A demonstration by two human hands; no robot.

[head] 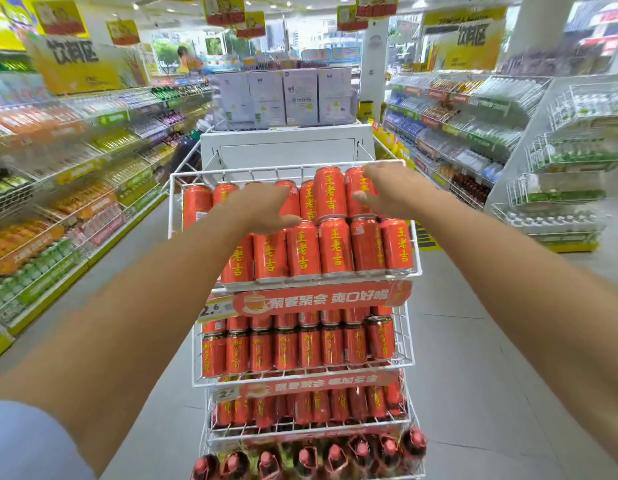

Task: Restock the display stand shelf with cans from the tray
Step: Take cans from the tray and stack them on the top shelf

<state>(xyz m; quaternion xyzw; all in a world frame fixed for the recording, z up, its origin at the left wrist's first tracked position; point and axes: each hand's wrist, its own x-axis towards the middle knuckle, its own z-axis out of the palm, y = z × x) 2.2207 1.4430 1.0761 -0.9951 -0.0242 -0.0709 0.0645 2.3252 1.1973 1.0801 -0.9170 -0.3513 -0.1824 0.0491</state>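
Up top, both spread hands, left hand (262, 209) and right hand (394, 192), rest over the shelf's red cans (330, 194).

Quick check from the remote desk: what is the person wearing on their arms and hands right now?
Both forearms are bare, with no gloves, watch or rings that I can see on the left hand or right hand. A light blue short sleeve shows at the left upper arm; the right sleeve is out of frame.

Upright red cans (335, 245) filling wire shelf (416, 261)
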